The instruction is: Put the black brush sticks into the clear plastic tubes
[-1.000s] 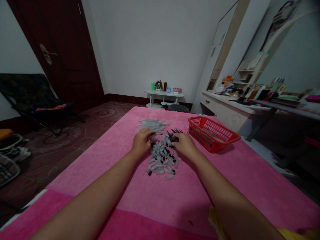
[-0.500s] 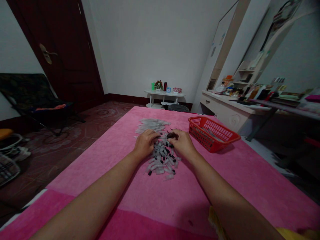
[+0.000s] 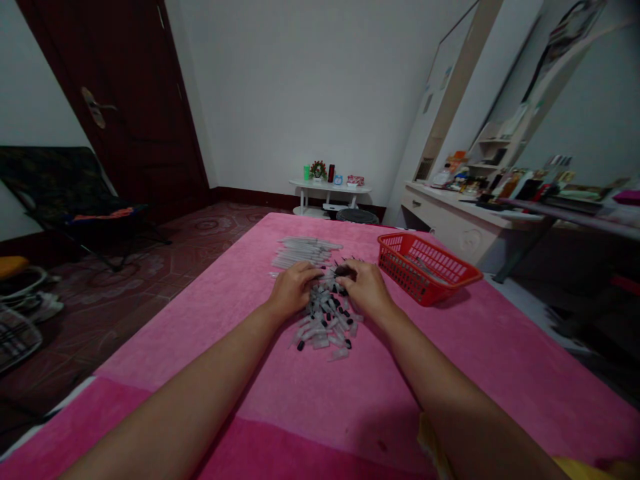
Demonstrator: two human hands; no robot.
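Observation:
A pile of small clear plastic caps (image 3: 320, 328) and short black pieces lies on the pink cloth (image 3: 310, 393). My left hand (image 3: 294, 290) rests at the pile's left edge, fingers bent inward and pressed together; whatever they hold is too small to make out. Across from it, my right hand (image 3: 369, 288) curls over the far right of the pile, thumb toward the fingers, with something dark at the fingertips that I cannot identify. Just beyond the hands, several slim translucent tubes (image 3: 306, 252), like pen barrels, lie side by side. Thin dark-tipped pieces show behind my right hand.
A red plastic basket (image 3: 425, 290) with slim pieces inside stands to the right of my right hand. Past the cloth's far edge is a low white table (image 3: 330, 187). A folding chair (image 3: 75, 193) is at left, a cluttered dresser (image 3: 455, 217) at right.
Both hands stay at the pile, with only slight finger movement. The pile, tubes and basket look the same; the view has shifted very slightly.

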